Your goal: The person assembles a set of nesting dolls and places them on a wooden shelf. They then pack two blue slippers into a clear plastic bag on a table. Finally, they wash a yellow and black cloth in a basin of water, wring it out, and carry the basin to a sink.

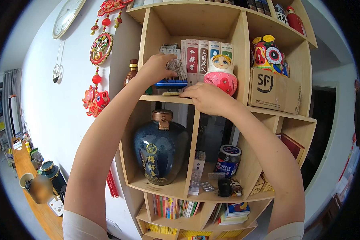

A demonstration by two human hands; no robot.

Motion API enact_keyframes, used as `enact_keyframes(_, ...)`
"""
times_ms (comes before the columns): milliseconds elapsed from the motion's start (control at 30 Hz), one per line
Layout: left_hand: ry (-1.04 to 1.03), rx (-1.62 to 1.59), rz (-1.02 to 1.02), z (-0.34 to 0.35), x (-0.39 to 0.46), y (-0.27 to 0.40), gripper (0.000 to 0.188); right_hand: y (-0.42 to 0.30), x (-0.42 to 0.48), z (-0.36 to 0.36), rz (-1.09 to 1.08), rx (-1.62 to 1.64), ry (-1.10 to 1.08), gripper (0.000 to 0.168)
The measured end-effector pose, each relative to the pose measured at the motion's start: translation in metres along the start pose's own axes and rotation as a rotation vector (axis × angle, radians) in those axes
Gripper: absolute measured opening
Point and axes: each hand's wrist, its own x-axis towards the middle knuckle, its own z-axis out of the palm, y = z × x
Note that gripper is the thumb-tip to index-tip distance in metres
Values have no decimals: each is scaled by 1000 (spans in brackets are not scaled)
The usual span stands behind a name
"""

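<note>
Both my hands reach into an upper compartment of a wooden shelf unit. My left hand (pixel 159 69), thumb and fingers apart, is at a silvery model ship (pixel 180 70) on a blue base (pixel 171 83); whether it grips the model cannot be told. My right hand (pixel 208 97) rests palm down at the shelf's front edge, its fingertips by a small pale flat piece (pixel 171 94) below the base. Boxed books (pixel 192 58) stand upright behind. A pink nesting doll (pixel 221 75) stands to the right, just beyond my right hand.
A large dark blue ceramic jar (pixel 161 150) fills the compartment below. Beside it are a lidded jar (pixel 228 160) and blister packs (pixel 207 186). A cardboard box (pixel 274 90) sits at right. A brown bottle (pixel 131 72) and red hanging ornament (pixel 100 49) are at left.
</note>
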Motion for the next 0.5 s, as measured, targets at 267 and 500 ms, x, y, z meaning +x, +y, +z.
enact_keyframes(267,72,37,168,7,5,-13,56,8,-11,8,125,358,393,33)
enact_keyframes(500,39,55,88,4,1,-5,56,18,-17,8,174,860,584,28)
